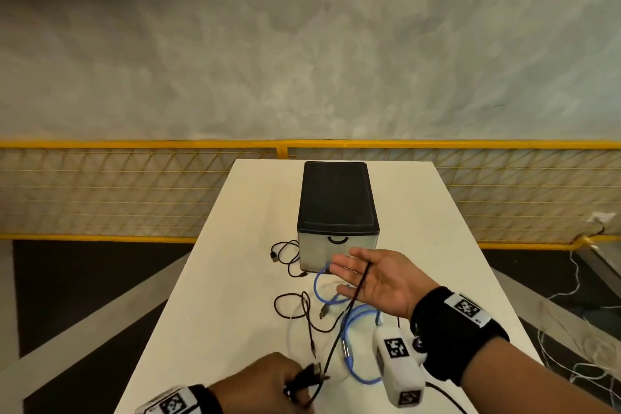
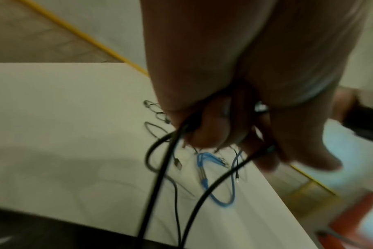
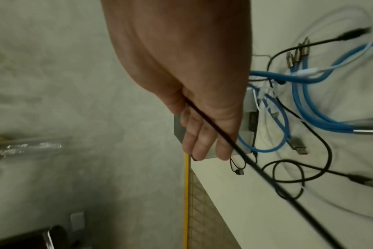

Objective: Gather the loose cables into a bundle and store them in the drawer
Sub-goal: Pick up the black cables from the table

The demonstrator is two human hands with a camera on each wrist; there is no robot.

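Observation:
My left hand [image 1: 272, 383] at the table's near edge grips gathered loops of a black cable [image 1: 348, 316]; in the left wrist view its curled fingers [image 2: 213, 131] hold several black strands. That cable runs taut up to my right hand [image 1: 373, 279], held palm-up with straight fingers just in front of the drawer unit [image 1: 337, 198]. It passes through the thumb crotch and across the fingers [image 3: 200, 134]. A blue cable [image 1: 366, 380], thin black cables [image 1: 295, 309] and a white one lie loose on the table. The drawer front [image 1: 336, 252] is shut.
Another black cable [image 1: 285, 255] lies left of the drawer unit. The white table [image 1: 235, 245] is narrow, with floor on both sides. A yellow mesh railing [image 1: 134, 191] stands behind it. White wires [image 1: 578, 329] trail on the floor at the right.

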